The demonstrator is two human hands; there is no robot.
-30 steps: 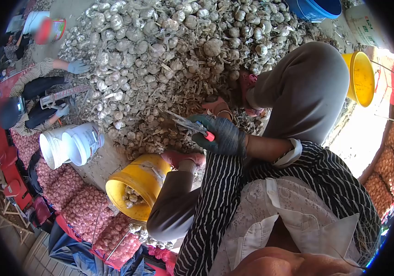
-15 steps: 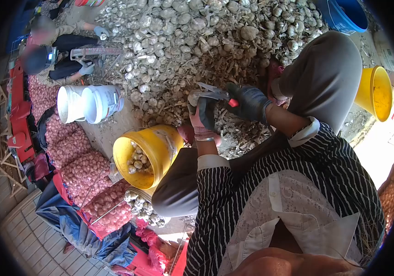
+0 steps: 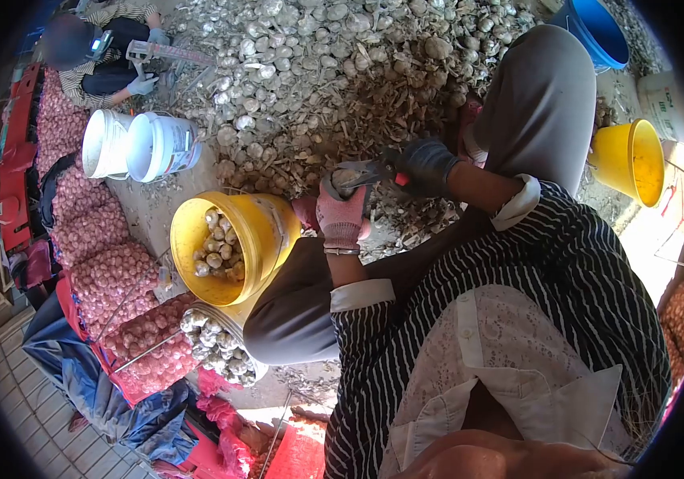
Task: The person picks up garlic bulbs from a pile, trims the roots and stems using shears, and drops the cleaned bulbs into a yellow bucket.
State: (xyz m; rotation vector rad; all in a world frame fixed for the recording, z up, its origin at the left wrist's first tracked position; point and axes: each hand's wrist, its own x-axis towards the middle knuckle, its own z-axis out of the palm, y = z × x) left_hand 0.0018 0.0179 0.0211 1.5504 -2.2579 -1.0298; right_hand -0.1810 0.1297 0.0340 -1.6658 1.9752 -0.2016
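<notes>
A bulb (image 3: 346, 180) is held by the left hand (image 3: 341, 211); shears (image 3: 375, 170) are gripped by the right hand (image 3: 428, 168), at three o'clock from the bulb.

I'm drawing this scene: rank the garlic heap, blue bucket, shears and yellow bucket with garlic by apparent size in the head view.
1. Garlic heap
2. Yellow bucket with garlic
3. Blue bucket
4. Shears

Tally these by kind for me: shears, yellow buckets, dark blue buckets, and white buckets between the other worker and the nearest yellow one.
Red-handled shears: 1
Yellow buckets: 2
Dark blue bucket: 1
White buckets: 2
Total: 6
</notes>
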